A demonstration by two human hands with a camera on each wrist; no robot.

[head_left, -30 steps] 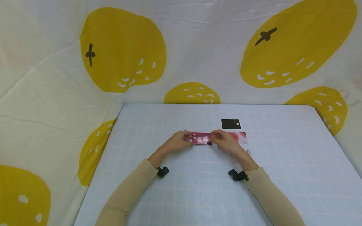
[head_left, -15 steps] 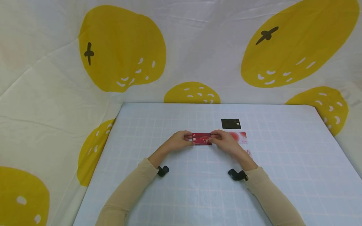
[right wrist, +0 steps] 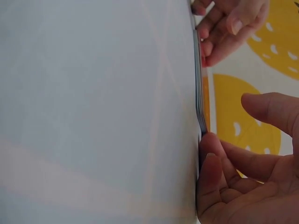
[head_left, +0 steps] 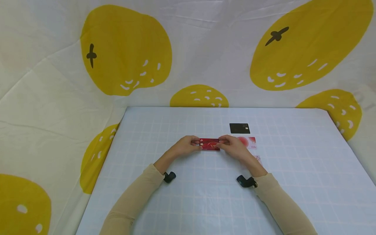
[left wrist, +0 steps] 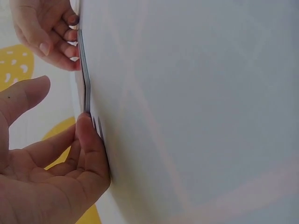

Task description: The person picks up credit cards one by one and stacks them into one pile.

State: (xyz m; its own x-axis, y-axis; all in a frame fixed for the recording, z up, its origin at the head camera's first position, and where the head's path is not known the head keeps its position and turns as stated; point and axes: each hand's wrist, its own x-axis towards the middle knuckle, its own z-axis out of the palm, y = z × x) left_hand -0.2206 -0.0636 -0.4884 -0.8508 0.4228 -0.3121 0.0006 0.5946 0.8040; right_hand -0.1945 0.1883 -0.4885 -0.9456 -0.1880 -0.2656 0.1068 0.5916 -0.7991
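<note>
In the head view a thin stack of cards [head_left: 209,144] lies at the middle of the table, its top card red with a chip and "VIP" lettering. My left hand [head_left: 185,146] holds the stack's left end with thumb and fingers at the edges. At the other end, my right hand [head_left: 233,147] grips in the same way. Several layered edges of the stack [left wrist: 85,74] show in the left wrist view, close to the tabletop. The right wrist view shows the same layers between both hands' fingertips. The underside of the stack is hidden.
Behind the right hand lies a black card [head_left: 239,128] with a chip. A pink-and-red card [head_left: 252,143] and another pinkish card [head_left: 258,159] are partly covered by the right hand and forearm. A white cloth with yellow fruit shapes hangs beyond the table [head_left: 293,147].
One second ago the top card showed a pale, shiny pink patch; since half a second ago it shows plain red with "VIP" lettering. Both hands have stayed at the stack's ends.
</note>
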